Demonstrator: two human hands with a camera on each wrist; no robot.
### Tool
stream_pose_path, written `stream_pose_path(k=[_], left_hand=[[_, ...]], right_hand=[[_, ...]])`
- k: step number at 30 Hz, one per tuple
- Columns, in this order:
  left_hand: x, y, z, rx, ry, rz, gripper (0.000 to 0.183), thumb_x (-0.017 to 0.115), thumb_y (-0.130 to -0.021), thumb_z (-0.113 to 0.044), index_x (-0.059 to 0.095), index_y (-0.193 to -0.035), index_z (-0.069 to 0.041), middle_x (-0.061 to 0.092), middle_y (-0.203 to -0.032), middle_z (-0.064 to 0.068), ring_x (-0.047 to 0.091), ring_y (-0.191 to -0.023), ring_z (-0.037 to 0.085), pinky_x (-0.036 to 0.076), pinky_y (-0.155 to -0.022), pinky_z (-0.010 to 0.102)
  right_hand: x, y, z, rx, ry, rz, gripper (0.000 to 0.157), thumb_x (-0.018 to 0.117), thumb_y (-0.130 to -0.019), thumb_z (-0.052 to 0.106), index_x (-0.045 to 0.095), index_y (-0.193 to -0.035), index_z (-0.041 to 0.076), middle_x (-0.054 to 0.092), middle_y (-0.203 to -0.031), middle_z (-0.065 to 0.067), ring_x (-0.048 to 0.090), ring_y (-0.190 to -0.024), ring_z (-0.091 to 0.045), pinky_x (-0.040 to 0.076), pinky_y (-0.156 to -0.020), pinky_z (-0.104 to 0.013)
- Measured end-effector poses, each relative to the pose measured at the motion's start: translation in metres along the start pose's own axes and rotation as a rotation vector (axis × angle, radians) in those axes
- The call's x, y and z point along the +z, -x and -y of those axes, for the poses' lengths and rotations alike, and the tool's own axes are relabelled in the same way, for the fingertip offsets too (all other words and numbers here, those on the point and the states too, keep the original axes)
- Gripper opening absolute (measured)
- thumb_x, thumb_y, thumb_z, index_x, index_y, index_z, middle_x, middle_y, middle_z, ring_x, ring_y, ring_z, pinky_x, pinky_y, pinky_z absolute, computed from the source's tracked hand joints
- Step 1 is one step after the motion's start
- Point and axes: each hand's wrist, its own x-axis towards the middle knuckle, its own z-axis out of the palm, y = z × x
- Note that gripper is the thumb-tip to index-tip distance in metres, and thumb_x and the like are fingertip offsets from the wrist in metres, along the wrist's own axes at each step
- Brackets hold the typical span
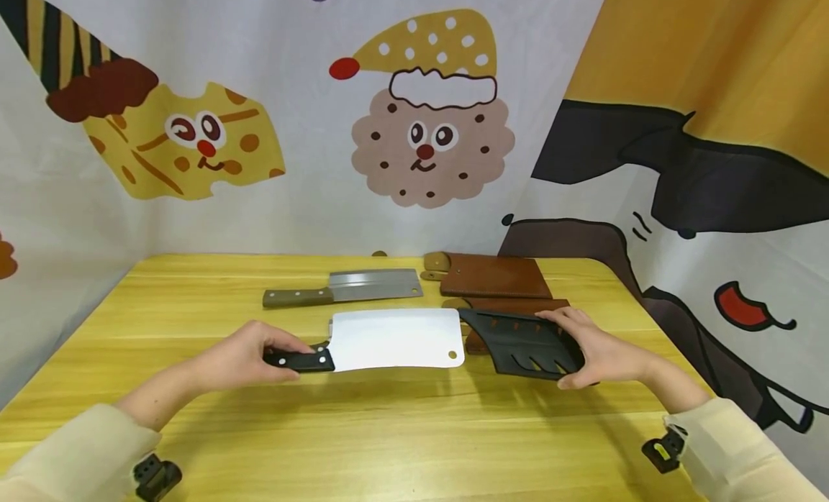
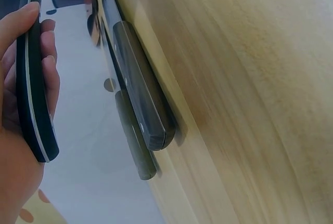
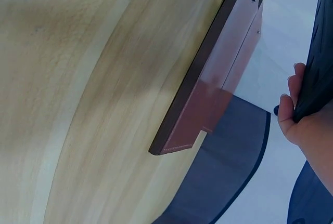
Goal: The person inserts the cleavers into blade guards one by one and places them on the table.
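Note:
My left hand [image 1: 249, 354] grips the black handle [image 1: 299, 360] of a cleaver whose broad white blade [image 1: 395, 338] points right, just above the yellow table [image 1: 363, 430]. In the left wrist view the fingers [image 2: 44, 63] curl round that black handle [image 2: 32, 89]. My right hand [image 1: 592, 351] holds a black slotted plastic sheath [image 1: 521, 341] by its right end, its open side toward the blade tip. The blade and the sheath almost meet. In the right wrist view the fingers [image 3: 291, 104] pinch the sheath's dark edge [image 3: 312, 73].
A second cleaver [image 1: 350, 288] with a grey-brown handle [image 2: 143, 99] lies farther back on the table. Brown leather sheaths [image 1: 495, 275] lie at the back right, one [image 3: 208, 94] near my right hand. Cartoon-print cloth walls enclose the table.

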Motion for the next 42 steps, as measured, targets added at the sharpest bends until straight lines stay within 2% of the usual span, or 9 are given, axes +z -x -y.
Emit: stream_pose_path(k=[12,19,23,31,35,42], left_hand=[[0.002,0.0,0.0,-0.038,0.01,0.009,0.031,0.072,-0.081,-0.02,0.069,-0.109,-0.006,0.068,-0.108,0.014,0.061,-0.082,0.003,0.052,-0.066,0.023],[0.001,-0.001,0.0,-0.015,0.028,0.031,0.032,0.072,-0.082,-0.02,0.069,-0.11,-0.004,0.068,-0.108,0.016,0.061,-0.083,0.003,0.052,-0.066,0.023],[0.002,-0.001,0.0,-0.013,0.023,0.041,0.031,0.073,-0.081,-0.019,0.07,-0.109,-0.006,0.069,-0.107,0.014,0.06,-0.082,0.003,0.051,-0.066,0.023],[0.007,-0.005,-0.003,-0.007,0.043,0.052,0.031,0.074,-0.08,-0.019,0.07,-0.108,-0.005,0.07,-0.105,0.015,0.06,-0.08,0.003,0.051,-0.066,0.023],[0.011,-0.009,-0.006,0.01,0.06,0.055,0.031,0.074,-0.08,-0.02,0.071,-0.107,-0.006,0.07,-0.105,0.014,0.059,-0.079,0.003,0.051,-0.065,0.023],[0.014,-0.016,-0.01,0.031,0.058,0.048,0.028,0.074,-0.079,-0.016,0.071,-0.104,-0.006,0.071,-0.099,0.009,0.057,-0.073,0.002,0.049,-0.062,0.022]], right_hand=[[0.001,0.001,-0.001,-0.009,-0.004,-0.005,0.097,0.082,-0.062,0.033,0.033,-0.141,0.008,0.038,-0.129,-0.022,0.022,-0.126,-0.058,0.038,-0.082,-0.065],[0.002,-0.001,0.0,-0.001,0.004,0.001,0.097,0.082,-0.061,0.034,0.034,-0.141,0.007,0.04,-0.125,-0.018,0.038,-0.114,-0.04,0.041,-0.077,-0.049],[0.003,-0.001,0.001,-0.002,0.015,0.004,0.097,0.082,-0.06,0.034,0.035,-0.14,0.008,0.04,-0.126,-0.016,0.039,-0.107,-0.032,0.04,-0.075,-0.044],[0.01,-0.002,0.003,-0.024,0.032,-0.006,0.098,0.084,-0.058,0.029,0.036,-0.141,0.008,0.04,-0.125,-0.012,0.038,-0.113,-0.031,0.04,-0.079,-0.045],[0.013,-0.006,0.008,-0.041,0.038,-0.022,0.1,0.084,-0.055,0.029,0.037,-0.141,0.012,0.041,-0.125,-0.008,0.038,-0.11,-0.025,0.04,-0.079,-0.044],[0.015,-0.012,0.014,-0.061,0.054,-0.023,0.098,0.083,-0.057,0.03,0.037,-0.141,0.012,0.041,-0.124,-0.009,0.039,-0.107,-0.025,0.039,-0.078,-0.043]])
